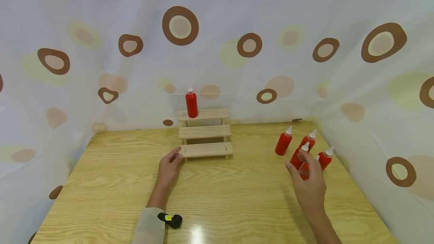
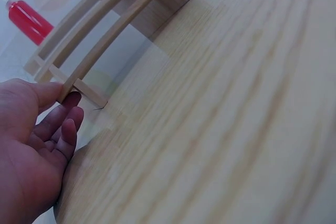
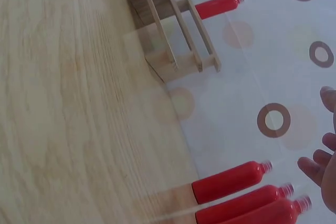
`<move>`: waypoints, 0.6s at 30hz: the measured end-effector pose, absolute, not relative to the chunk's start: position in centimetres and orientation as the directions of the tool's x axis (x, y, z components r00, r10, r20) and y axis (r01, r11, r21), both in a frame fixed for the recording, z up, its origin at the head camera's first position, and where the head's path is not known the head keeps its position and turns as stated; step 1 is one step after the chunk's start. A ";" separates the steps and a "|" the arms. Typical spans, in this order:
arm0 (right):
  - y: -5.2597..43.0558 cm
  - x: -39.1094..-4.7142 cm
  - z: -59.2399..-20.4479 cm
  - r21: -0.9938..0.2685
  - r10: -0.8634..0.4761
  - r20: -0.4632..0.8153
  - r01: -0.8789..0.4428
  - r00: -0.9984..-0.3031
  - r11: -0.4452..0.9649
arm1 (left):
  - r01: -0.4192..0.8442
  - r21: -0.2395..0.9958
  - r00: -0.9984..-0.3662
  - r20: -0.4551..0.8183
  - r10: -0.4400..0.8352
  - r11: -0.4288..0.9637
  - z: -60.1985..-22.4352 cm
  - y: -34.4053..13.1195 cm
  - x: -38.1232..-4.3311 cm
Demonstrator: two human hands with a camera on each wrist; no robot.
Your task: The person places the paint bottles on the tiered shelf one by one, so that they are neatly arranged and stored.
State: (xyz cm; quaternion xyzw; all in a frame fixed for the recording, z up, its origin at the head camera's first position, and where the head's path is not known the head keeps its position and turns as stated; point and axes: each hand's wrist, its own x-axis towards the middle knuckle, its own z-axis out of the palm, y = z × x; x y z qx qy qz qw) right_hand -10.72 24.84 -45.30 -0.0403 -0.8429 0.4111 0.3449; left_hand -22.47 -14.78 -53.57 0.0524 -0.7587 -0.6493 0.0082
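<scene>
A three-step wooden display stand (image 1: 207, 150) sits at the back of the table. My left hand (image 1: 168, 166) pinches the left end of its lowest step; in the left wrist view the thumb (image 2: 48, 93) lies on top with a finger beneath. One red bottle (image 1: 191, 105) with a white cap stands on the top step, left of centre. Several more red bottles (image 1: 283, 144) with pointed white tips stand in a group on the right. My right hand (image 1: 310, 187) hovers at that group, thumb and fingers apart, partly hiding the nearest bottles. The right wrist view shows its fingers (image 3: 313, 170) touching nothing.
The wood-grain table (image 1: 223, 199) runs back to a white patterned curtain (image 1: 217, 59), which also hangs along both sides. The bottle group stands close to the table's right edge. A black strap with a small device (image 1: 171, 219) is on the left wrist.
</scene>
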 end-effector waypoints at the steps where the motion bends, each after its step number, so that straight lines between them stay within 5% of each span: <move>1: 25.2 -10.5 -45.4 -0.727 0.367 0.543 -0.204 -0.755 0.656 | -0.067 0.986 -0.995 -0.054 -0.089 0.150 -53.6 -14.8 -22.4; 11: 28.7 -9.4 -47.4 -0.734 0.472 0.549 -0.128 -0.689 0.667 | -0.064 0.987 -0.996 -0.054 -0.069 0.146 -53.5 -14.9 -22.3; 18: 30.1 -10.0 -49.0 -0.801 0.529 0.421 -0.029 -0.737 0.598 | -0.058 0.987 -0.997 -0.049 -0.060 0.153 -53.3 -14.9 -22.2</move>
